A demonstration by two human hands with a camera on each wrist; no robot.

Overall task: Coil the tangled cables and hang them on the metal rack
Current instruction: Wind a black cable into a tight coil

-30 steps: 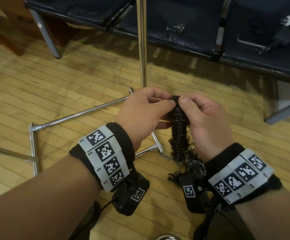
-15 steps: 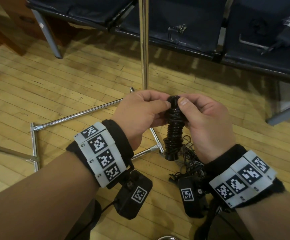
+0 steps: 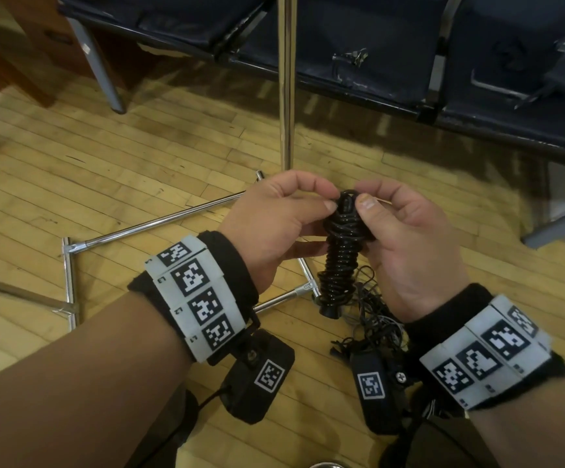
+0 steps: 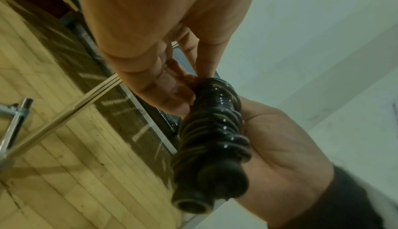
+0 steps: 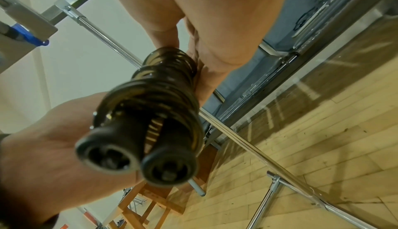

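left hand (image 3: pixel 271 228) + right hand (image 3: pixel 406 244): both pinch coiled black cable (image 3: pixel 340 251) top | bundle shorter, raised versus earlier | metal rack (image 3: pixel 286 79) behind

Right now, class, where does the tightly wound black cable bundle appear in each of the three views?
Head: tightly wound black cable bundle, centre, pinched between both hands.
Left wrist: centre-right, plug end nearest.
Right wrist: centre-left, two round plugs nearest.
Shared landmark: chrome upright pole of the metal rack.
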